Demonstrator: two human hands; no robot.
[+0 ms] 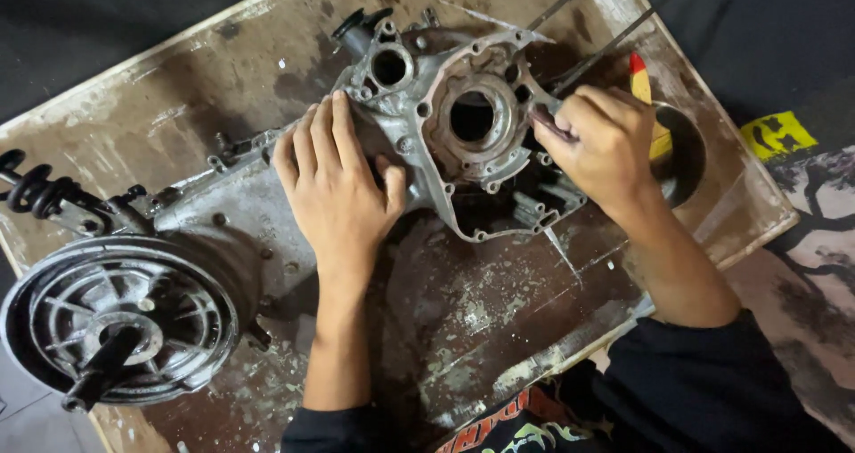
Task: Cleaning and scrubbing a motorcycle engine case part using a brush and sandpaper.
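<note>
On the stained wooden board (499, 328) there's one grimy engine case (445, 123), with one round drum (120, 319) at its far left end. Left hand (338, 186) lies flat on the case, fingers together. Right hand (601, 146) pinches what looks like a thin tool (545, 122) at the case's right rim.

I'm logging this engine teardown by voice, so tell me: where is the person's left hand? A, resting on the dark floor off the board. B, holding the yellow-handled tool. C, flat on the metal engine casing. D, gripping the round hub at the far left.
C: the left hand lies palm down, fingers spread, on the grey engine casing, beside its large round opening, while the right hand works at the casing's edge.
</note>
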